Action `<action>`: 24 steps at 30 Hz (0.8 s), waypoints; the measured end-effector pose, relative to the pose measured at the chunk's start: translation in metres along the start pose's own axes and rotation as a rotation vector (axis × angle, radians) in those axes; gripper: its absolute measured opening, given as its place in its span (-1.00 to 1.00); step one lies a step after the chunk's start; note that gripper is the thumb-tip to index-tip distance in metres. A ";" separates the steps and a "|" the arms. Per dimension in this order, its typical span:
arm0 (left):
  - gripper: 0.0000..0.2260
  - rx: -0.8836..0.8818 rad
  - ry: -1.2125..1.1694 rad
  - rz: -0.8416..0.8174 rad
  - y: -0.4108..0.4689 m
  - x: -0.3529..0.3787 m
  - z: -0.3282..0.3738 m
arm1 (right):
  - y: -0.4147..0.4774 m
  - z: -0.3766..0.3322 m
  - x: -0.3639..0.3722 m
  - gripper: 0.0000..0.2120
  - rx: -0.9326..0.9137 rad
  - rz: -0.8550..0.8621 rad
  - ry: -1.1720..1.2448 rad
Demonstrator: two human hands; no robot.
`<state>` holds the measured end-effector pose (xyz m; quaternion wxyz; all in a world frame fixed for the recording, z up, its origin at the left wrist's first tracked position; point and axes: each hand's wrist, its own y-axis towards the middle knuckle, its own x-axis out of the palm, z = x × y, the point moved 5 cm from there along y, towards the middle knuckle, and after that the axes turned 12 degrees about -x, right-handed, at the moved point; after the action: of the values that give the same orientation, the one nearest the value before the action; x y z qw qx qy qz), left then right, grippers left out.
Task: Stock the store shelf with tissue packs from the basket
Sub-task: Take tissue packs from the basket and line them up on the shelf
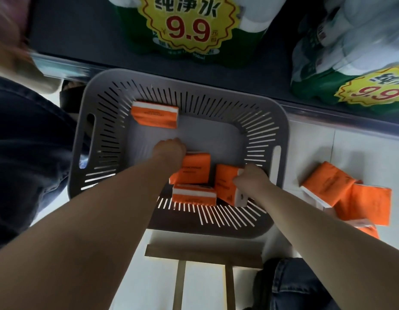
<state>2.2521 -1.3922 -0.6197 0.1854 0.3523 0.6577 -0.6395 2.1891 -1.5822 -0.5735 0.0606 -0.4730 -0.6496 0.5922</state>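
Grey slotted basket [281, 130] holds orange tissue packs [194, 194]: my left grip [169, 151] curls over the middle pack [196, 170], my right grip [250, 180] pinches the right-hand pack [225, 184], a far pack [155, 116] lies apart; spare packs [350, 193] lie on the floor [306, 135] beside it

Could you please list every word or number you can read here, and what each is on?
"纯净水": yellow price sign on the middle water pack.
"9.9": the same sign.
"550ml": that pack's lower edge, faint.
"9.9": second yellow sign, right; its characters are blurred.
Tissue packs: print too small to read.
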 end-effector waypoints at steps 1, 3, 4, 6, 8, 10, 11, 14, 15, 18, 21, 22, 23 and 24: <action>-0.70 -0.005 -0.025 -0.008 -0.002 -0.003 -0.002 | -0.002 -0.001 -0.002 -0.66 -0.005 0.005 0.002; -0.68 -0.009 -0.072 -0.018 -0.007 -0.009 -0.006 | -0.007 -0.003 -0.007 -0.65 -0.013 0.030 0.012; -0.66 -0.014 -0.097 -0.018 -0.009 -0.014 -0.008 | -0.009 -0.004 -0.010 -0.66 -0.018 0.046 0.017; -0.63 -0.034 -0.132 -0.015 -0.015 -0.025 -0.014 | -0.015 -0.007 -0.015 -0.68 -0.039 0.077 0.032; -0.63 -0.055 -0.136 -0.026 -0.020 -0.037 -0.019 | -0.020 -0.011 -0.021 -0.73 -0.060 0.106 0.058; -0.65 -0.077 -0.145 -0.045 -0.027 -0.049 -0.026 | -0.027 -0.017 -0.027 -0.72 -0.073 0.131 0.084; -0.66 -0.083 -0.173 -0.054 -0.029 -0.055 -0.030 | -0.031 -0.020 -0.031 -0.70 -0.086 0.141 0.107; -0.62 -0.072 -0.265 -0.076 -0.042 -0.076 -0.041 | -0.045 -0.026 -0.042 -0.63 -0.124 0.167 0.267; -0.59 -0.067 -0.279 -0.074 -0.046 -0.084 -0.045 | -0.050 -0.028 -0.046 -0.63 -0.137 0.172 0.315; -0.57 -0.076 -0.374 -0.055 -0.060 -0.108 -0.056 | -0.066 -0.034 -0.058 -0.67 -0.146 0.195 0.432; -0.63 -0.119 -0.500 -0.034 -0.075 -0.133 -0.065 | -0.083 -0.041 -0.069 -0.73 -0.138 0.208 0.630; -0.62 -0.122 -0.562 -0.031 -0.080 -0.140 -0.066 | -0.088 -0.043 -0.072 -0.73 -0.142 0.205 0.696; -0.61 -0.120 -0.626 -0.024 -0.086 -0.149 -0.067 | -0.093 -0.045 -0.075 -0.73 -0.148 0.205 0.754; -0.61 -0.118 -0.673 -0.011 -0.093 -0.157 -0.068 | -0.098 -0.047 -0.078 -0.75 -0.154 0.207 0.811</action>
<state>2.3085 -1.3556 -0.4370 0.4086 0.1065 0.5975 -0.6817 2.2082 -1.5872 -0.4412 0.2158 -0.7336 -0.5646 0.3107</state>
